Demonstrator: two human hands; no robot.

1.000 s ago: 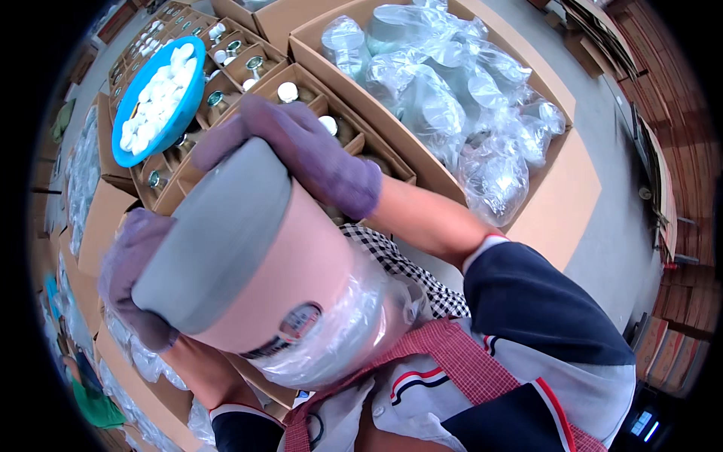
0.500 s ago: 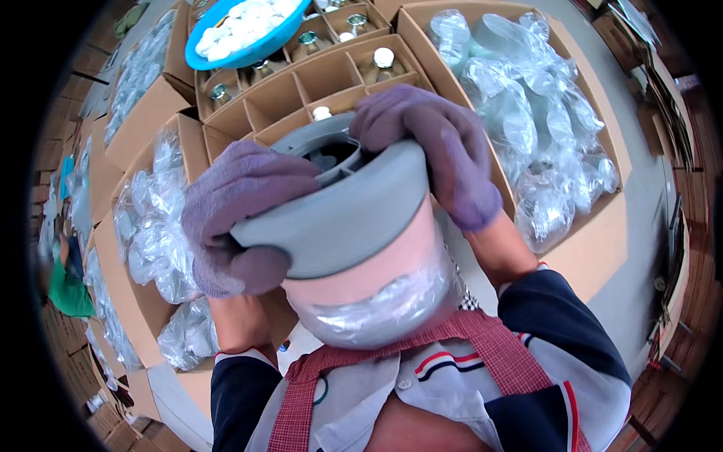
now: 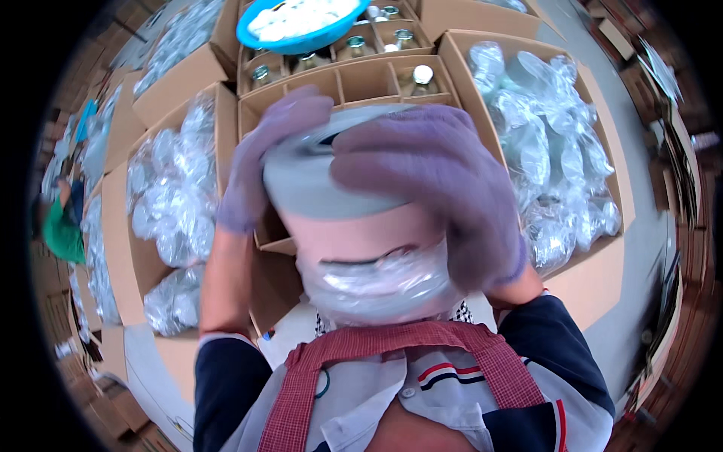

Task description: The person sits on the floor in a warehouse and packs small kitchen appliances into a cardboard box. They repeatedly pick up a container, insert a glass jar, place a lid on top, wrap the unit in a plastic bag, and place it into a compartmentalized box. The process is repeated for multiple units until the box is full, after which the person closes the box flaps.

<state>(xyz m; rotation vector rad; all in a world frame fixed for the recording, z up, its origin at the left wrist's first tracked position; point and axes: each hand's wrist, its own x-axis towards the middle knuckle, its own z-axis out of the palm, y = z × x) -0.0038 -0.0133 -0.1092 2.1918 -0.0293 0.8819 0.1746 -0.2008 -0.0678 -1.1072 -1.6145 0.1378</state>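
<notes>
Your left grip [image 3: 256, 160] clasps the tub [image 3: 361, 232] near ten o'clock, your right grip [image 3: 452, 177] near two; its axis runs twelve-to-six.

Container [image 3: 361, 233] between hands [image 3: 456, 177], carton [image 3: 367, 81] beyond

My gloved left hand [image 3: 271, 158] and right hand [image 3: 444, 177] clasp a pink-and-grey container [image 3: 354, 235]; beyond, at the far side, a blue basin [image 3: 301, 45] carries white caps [image 3: 301, 19].

Right gloved hand [image 3: 444, 169] motion-blurred, covering part of pink-grey container [image 3: 354, 235]; dark print [image 3: 361, 261] smeared. Blue bowl [image 3: 301, 47] cut by top edge. Glass bottles [image 3: 355, 48] part-hidden by cardboard dividers [image 3: 365, 81]. Far-left person [image 3: 63, 233] too small for detail.
</notes>
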